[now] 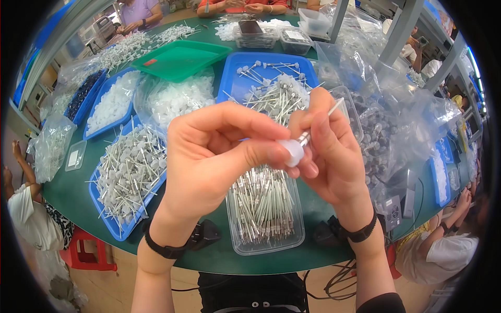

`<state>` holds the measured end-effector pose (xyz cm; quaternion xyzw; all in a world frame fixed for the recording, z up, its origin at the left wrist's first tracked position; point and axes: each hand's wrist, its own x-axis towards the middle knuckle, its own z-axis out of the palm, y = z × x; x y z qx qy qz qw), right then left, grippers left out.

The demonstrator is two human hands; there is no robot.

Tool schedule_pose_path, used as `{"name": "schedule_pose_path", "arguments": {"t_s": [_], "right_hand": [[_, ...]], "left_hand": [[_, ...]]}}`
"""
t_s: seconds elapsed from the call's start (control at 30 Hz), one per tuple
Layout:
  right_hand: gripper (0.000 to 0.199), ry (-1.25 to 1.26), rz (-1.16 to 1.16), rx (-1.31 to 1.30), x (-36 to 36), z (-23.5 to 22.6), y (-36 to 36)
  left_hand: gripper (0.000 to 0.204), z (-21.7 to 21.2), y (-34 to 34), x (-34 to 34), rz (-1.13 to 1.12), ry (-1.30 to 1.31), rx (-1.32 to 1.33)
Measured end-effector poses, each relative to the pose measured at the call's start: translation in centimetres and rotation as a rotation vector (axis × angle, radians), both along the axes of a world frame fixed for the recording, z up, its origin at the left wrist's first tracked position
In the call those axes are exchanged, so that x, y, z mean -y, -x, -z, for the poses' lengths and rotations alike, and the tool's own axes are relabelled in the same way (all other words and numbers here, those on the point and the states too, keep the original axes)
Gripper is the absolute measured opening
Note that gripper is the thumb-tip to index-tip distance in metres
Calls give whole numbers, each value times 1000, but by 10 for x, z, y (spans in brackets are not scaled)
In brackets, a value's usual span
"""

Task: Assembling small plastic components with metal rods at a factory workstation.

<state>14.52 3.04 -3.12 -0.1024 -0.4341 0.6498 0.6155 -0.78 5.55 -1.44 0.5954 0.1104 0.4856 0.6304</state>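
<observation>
"What could have gone wrong there?"

"I thought the white cap (293,152) might pop away, since it was small and looked smooth, and just fingertips held it. The thin stick (335,107) might bend too, if it got pushed crooked."

"Where would a dropped bit land?"

"Maybe in the clear box (269,250) on the green table (222,261). That box was full of loose sticks (263,208), so a lost one could be hard to find."

"How open was the left hand (201,161)?"

"Hardly open at the tips. The thumb and pointing finger pinched the cap, and the other fingers curled in."

"And the right hand (336,151)?"

"It was closed around the stick, with the thumb and fingers squeezing it. The thin end poked up past them, to the right. The shiny end was down by the cap."

"Was that end inside the cap?"

"I couldn't tell. They looked like they touched, but the fingers hid some of it."

"Where did the person hold them?"

"Up over the table, between the clear box and the blue tray (235,73) farther back."
</observation>
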Motion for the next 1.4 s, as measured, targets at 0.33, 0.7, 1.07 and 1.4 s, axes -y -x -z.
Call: {"name": "schedule_pose_path", "arguments": {"t_s": [0.33, 0.7, 1.07, 1.4], "right_hand": [[27, -106, 785, 985, -51, 35, -38], [20, -613, 88, 1739, 5, 27, 4], [11, -729, 91, 1843, 23, 50, 21], [12, -682, -3, 1964, 28, 41, 21]], "left_hand": [[22, 85, 53, -118, -701, -249, -1055], [21, 111, 62, -130, -743, -410, -1408], [15, 73, 58, -106, -840, -447, -1178], [15, 32, 40, -68, -850, -537, -914]]}}
